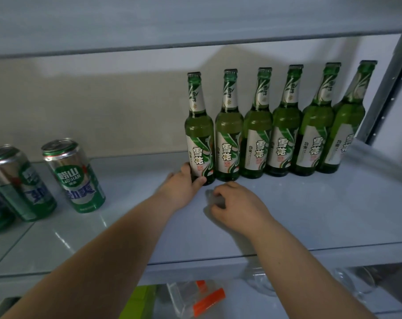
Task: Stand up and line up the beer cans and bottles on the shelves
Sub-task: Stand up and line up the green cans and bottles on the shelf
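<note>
Left hand [182, 184] has its grip round the base of the end bottle [199, 134], leftmost of six upright on the shelf [333, 215]; right hand [238, 204] rests loosely curled, empty. A hard nudge could topple it against the row.

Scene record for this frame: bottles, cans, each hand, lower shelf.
bottles: six green bottles, upright, in one row at the back right of the shelf
cans: two green cans, upright at the left, apart from the row
left hand: grips the base of the leftmost bottle
right hand: fingers loosely curled, resting on the shelf, holding nothing
lower shelf: clear container with orange clips
</note>
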`<state>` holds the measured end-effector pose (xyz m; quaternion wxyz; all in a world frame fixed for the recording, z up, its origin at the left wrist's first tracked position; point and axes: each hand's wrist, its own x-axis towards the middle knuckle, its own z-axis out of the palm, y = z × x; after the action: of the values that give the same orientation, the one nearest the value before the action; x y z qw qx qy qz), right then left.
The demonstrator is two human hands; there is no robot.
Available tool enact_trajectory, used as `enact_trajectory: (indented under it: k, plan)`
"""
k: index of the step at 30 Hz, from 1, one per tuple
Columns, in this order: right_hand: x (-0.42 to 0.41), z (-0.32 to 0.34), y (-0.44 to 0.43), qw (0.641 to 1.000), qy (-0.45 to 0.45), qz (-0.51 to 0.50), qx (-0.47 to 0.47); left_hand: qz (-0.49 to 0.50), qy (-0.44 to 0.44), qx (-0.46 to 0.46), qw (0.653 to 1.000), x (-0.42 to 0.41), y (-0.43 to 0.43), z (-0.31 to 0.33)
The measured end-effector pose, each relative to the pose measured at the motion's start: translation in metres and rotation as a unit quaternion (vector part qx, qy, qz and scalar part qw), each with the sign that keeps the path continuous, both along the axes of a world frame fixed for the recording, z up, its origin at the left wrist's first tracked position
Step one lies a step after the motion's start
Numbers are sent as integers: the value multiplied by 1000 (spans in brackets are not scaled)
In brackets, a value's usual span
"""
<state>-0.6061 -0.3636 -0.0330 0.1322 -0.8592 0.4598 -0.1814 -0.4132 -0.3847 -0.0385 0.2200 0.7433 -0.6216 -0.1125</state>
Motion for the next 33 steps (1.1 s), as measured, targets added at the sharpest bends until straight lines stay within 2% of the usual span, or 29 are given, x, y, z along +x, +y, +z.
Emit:
enact_trajectory:
  k: [4,14,19,23,26,33]
  plan:
    - [3,-2,3,1000,8,-5,-8,3,-100,-6,995,-5,-1,-3]
    - [6,-1,9,999,24,-15,-15,10,-108,25,994,-3,-3,-8]
    - [11,-5,16,996,51,-17,-72,-2,-169,99,981,-7,25,1]
    - [16,2,26,989,62,19,-132,-33,-164,119,979,14,81,0]
    - [29,8,39,981,85,70,-159,-15,-168,100,981,31,128,-1]
    - [103,19,67,969,58,171,-168,48,-196,-41,978,81,202,-4]
